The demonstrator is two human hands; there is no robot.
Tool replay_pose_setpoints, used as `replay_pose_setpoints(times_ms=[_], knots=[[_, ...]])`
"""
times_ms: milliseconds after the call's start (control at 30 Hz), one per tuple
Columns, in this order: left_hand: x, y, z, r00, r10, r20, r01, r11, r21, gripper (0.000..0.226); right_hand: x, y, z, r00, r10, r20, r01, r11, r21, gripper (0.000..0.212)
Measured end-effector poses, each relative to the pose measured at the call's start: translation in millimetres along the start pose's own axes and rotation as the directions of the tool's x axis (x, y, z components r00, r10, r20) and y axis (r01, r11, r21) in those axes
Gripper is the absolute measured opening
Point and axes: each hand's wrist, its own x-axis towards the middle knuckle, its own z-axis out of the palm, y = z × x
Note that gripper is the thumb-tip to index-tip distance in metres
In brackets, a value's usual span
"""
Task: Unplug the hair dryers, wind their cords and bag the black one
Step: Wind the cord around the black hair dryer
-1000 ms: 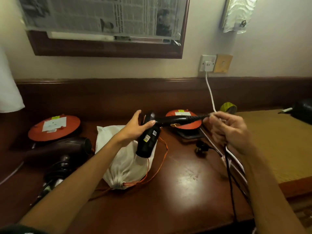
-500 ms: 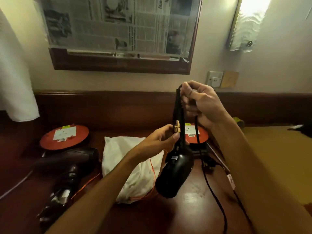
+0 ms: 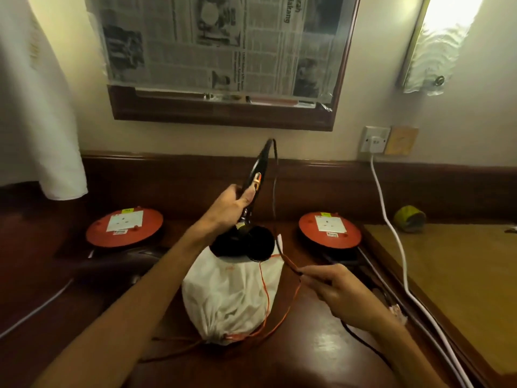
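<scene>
My left hand (image 3: 233,204) grips the handle of the black hair dryer (image 3: 243,243), which is upside down with its head just above the white drawstring bag (image 3: 232,298). The handle points up toward the wall. Its black cord (image 3: 275,191) loops from the handle's top down to my right hand (image 3: 344,295), which pinches it beside the bag. The bag lies on the dark wooden desk (image 3: 321,348), its orange drawstring (image 3: 282,320) trailing loose. A second, dark hair dryer (image 3: 117,266) lies blurred at the left.
Two orange cord reels (image 3: 124,224) (image 3: 330,229) sit against the back ledge. A white cable (image 3: 391,228) runs from the wall socket (image 3: 375,140) down the right. A yellow-green tape roll (image 3: 409,218) lies on the tan mat (image 3: 447,275). White cloth (image 3: 42,107) hangs at the left.
My right hand left the top of the handle and slid down the cord to the lower right. My left hand now grips the handle, and the dryer head moved over the bag.
</scene>
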Motion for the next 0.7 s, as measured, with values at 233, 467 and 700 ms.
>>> replay_pose_setpoints(times_ms=[233, 467, 700], knots=[[-25.5, -25.5, 51.8, 0.919, -0.16, 0.361, 0.072, 0.967, 0.245, 0.115, 46.7, -59.0, -28.5, 0.986, -0.149, 0.069, 0.163, 0.944, -0.289, 0.01], [-36.5, -16.8, 53.8, 0.841, -0.198, 0.504, 0.197, 0.979, 0.056, 0.018, 52.2, -41.7, -20.2, 0.983, -0.159, -0.091, 0.15, 0.984, -0.098, 0.011], [-44.3, -19.1, 55.9, 0.808, -0.218, 0.547, 0.258, 0.966, 0.004, 0.028, 60.7, -47.0, -25.0, 0.974, -0.207, -0.097, 0.182, 0.959, -0.217, 0.015]])
